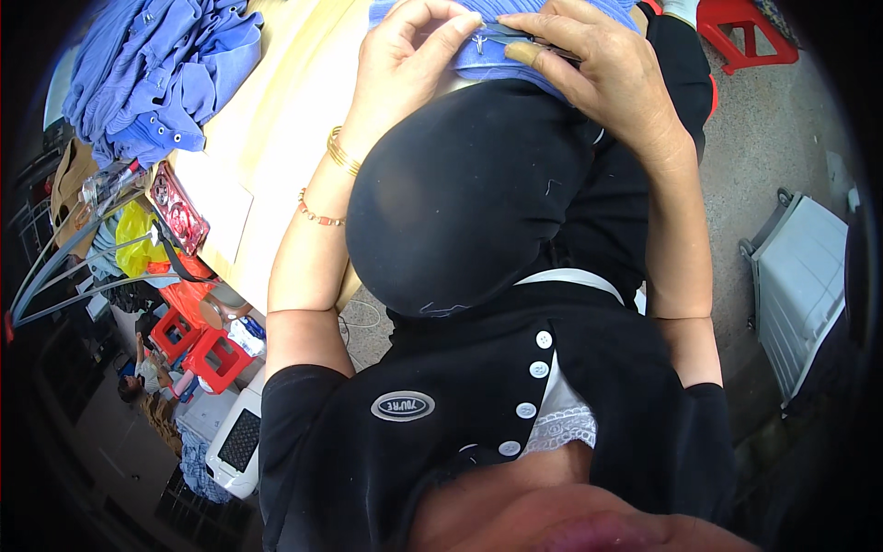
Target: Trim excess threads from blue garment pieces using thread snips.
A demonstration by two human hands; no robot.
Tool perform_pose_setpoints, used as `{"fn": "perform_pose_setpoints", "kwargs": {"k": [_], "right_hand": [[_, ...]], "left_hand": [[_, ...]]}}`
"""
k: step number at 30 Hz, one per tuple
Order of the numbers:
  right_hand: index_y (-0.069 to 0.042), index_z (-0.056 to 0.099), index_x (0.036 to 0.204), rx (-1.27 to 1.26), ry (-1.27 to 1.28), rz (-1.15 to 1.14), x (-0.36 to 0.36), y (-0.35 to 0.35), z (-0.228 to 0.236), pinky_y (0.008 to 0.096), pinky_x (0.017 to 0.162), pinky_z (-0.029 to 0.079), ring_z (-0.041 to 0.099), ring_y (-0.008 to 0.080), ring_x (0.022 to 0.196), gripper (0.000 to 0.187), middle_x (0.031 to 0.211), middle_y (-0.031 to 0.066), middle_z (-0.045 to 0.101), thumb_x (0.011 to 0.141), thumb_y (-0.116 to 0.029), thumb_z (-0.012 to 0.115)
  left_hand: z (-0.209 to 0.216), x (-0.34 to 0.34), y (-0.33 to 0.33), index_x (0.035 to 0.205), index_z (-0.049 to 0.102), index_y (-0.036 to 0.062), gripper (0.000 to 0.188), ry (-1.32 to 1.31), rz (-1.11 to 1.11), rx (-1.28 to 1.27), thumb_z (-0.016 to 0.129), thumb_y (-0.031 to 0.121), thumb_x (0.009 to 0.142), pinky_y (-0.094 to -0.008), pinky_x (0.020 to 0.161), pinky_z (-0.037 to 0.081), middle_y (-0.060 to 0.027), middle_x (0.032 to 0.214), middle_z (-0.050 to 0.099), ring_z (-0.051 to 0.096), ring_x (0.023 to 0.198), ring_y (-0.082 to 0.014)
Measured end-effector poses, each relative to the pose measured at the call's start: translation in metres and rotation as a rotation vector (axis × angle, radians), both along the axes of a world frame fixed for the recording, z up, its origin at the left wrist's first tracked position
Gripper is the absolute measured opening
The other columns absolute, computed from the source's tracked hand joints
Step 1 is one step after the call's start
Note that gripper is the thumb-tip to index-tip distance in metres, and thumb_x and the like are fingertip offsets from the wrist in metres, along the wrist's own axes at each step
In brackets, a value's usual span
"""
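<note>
Shirt first: found black shirt (pixel 322 451) nearest the camera, fitted with white buttons (pixel 525 410) and an oval badge (pixel 403 406). Noted white lace (pixel 561 428) at the open front. Beyond, observed black trousers (pixel 460 193) over a raised knee, with short loose threads (pixel 440 309) on the fabric. On the left wrist, recorded a bead bracelet (pixel 319 213) and gold bangles (pixel 341 152).

Found left hand (pixel 409 51) with thumb and forefinger pinched narrow on blue cloth (pixel 478 70), just past the knee at the top of the view. Found right hand (pixel 612 69) closed around a slim metal tool (pixel 552 48), with tip directed toward the left fingertips. Could not tell the tool's exact kind. Noted a yellowish cover (pixel 524 52) on the right thumb.

Further out, saw a pale table (pixel 285 83) to the left, bearing a pile of blue clothes (pixel 184 74) with metal eyelets, and a red pouch (pixel 179 210) near the table's edge. Past that, listed a yellow bag (pixel 136 237), red stools (pixel 221 361) and a white case (pixel 237 446) with a dark mesh panel. To the right, recorded a pale wheeled bin (pixel 800 276) on grey floor (pixel 736 120). Far left, sighted another person (pixel 147 377).
</note>
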State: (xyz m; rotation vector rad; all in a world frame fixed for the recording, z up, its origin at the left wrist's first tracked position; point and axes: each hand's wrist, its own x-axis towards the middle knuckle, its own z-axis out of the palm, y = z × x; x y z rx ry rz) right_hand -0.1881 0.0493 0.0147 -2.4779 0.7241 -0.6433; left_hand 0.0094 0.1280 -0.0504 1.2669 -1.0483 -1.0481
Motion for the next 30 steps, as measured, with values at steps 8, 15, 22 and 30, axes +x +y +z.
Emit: {"fn": "perform_pose_setpoints", "kwargs": {"k": [8, 15, 22, 30], "right_hand": [[-0.003, 0.074, 0.102, -0.004, 0.023, 0.009, 0.004, 0.0, -0.002, 0.0357, 0.066, 0.05, 0.064, 0.0284, 0.074, 0.022, 0.082, 0.012, 0.063, 0.087, -0.019, 0.072], [-0.003, 0.073, 0.102, -0.003, -0.119, 0.032, -0.002, -0.007, -0.012, 0.034, 0.064, 0.05, 0.064, 0.0268, 0.071, 0.02, 0.08, 0.0124, 0.065, 0.086, -0.014, 0.073], [-0.001, 0.071, 0.1, 0.34, -0.443, -0.292, -0.081, -0.009, -0.069, 0.0199, 0.06, 0.04, 0.053, 0.0055, 0.069, 0.03, 0.082, -0.0019, 0.063, 0.078, -0.015, 0.086], [0.002, 0.059, 0.125, 0.299, -0.447, -0.538, -0.089, 0.007, -0.139, 0.0194, 0.054, 0.035, 0.04, 0.0017, 0.06, 0.053, 0.069, -0.0072, 0.046, 0.079, -0.01, 0.082]], "left_hand": [[0.007, -0.005, -0.003, 0.098, 0.064, 0.0057, 0.006, 0.053, -0.01, 0.111, 0.061, 0.011, 0.1, -0.0206, 0.074, 0.043, 0.0033, 0.088, 0.059, 0.051, 0.081, -0.0049], [0.003, 0.002, -0.002, 0.105, 0.068, 0.0059, 0.012, -0.128, -0.053, -0.066, 0.069, 0.013, 0.095, -0.0243, 0.09, 0.048, -0.0036, 0.106, 0.064, 0.062, 0.103, -0.0143], [0.012, 0.024, 0.006, 0.12, 0.065, 0.0071, 0.028, -0.96, -0.233, -0.153, 0.068, 0.007, 0.092, -0.0324, 0.093, 0.052, -0.0092, 0.122, 0.061, 0.061, 0.115, -0.0256], [0.032, 0.042, -0.006, 0.114, 0.07, 0.0006, 0.02, -0.773, -0.195, -0.255, 0.059, 0.0, 0.096, -0.0246, 0.083, 0.05, -0.0061, 0.099, 0.066, 0.064, 0.094, -0.0149]]}}
